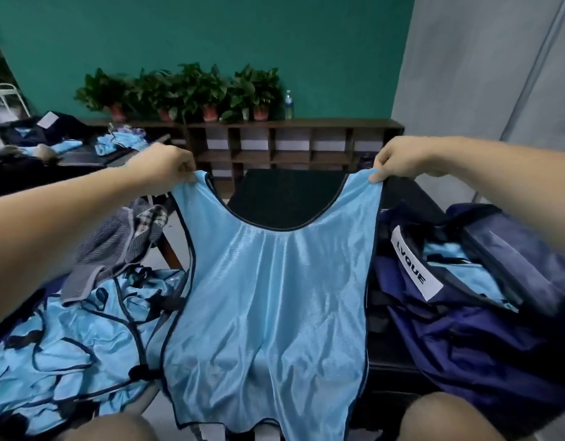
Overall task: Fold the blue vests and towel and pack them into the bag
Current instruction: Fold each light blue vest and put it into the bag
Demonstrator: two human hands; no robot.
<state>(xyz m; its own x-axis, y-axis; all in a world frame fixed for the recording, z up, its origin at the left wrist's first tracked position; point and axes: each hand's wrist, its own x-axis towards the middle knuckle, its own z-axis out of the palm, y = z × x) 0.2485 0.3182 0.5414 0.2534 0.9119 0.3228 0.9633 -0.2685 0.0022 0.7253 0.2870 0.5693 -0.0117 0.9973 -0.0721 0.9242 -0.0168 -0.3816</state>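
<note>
A vest (268,313) hangs spread above the counter's (275,192) near edge, held up by its two shoulder straps. The bag (466,329) lies open at the counter's right edge with folded blue cloth inside, a pile (68,354) of loose vests covers the near left corner, and the towel (115,249), grey and striped, lies crumpled at the pile's far side. The left grip (166,167) is clamped on the vest's left strap, the right grip (402,160) on its right strap.
</note>
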